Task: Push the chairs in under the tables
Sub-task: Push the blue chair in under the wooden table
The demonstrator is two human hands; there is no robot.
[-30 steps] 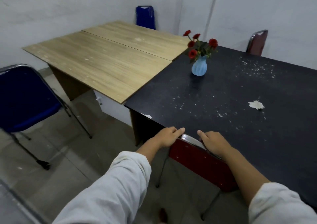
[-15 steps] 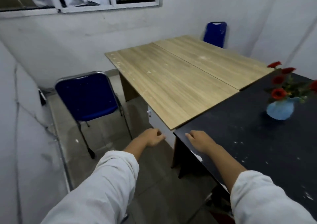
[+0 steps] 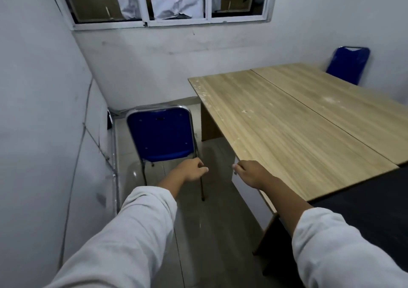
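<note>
A blue chair with a chrome frame stands on the floor between the left wall and the wooden table, its back turned toward me and clear of the table edge. My left hand hovers just in front of the chair's lower right side, fingers loosely curled and holding nothing. My right hand floats level with it by the near edge of the wooden table, also empty. A second blue chair stands at the far side of the wooden table against the wall.
A black table butts against the wooden one at the lower right. The left wall runs close beside the chair, with a cable along it. A window is above the back wall. A strip of tiled floor lies between me and the chair.
The view has swung left, away from the black table and the red chair. Both hands let go of the red chair's back and now reach toward the blue chair, which is nearer.
</note>
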